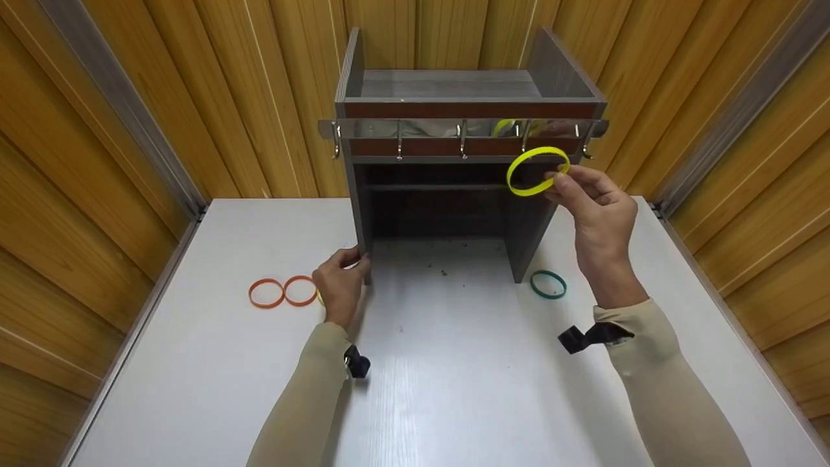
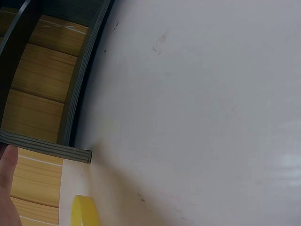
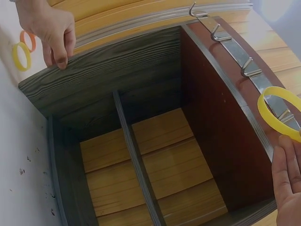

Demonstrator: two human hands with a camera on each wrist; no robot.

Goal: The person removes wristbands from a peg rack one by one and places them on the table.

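Note:
My right hand pinches a yellow silicone wristband between thumb and fingers. It is raised just below and in front of the hooks at the right of a metal hook rail. A hook shows through the loop in the right wrist view; whether band and hook touch I cannot tell. The rail runs across the front of a grey wooden shelf unit. Low on the left, my left hand grips the front edge of its side panel, thumb on the inner face. Its fingers are partly hidden behind the panel.
Two orange wristbands lie on the white table left of my left hand. Another yellow wristband is beside that hand, mostly covered in the head view. A green wristband lies right of the unit. Wood-panelled walls surround the table.

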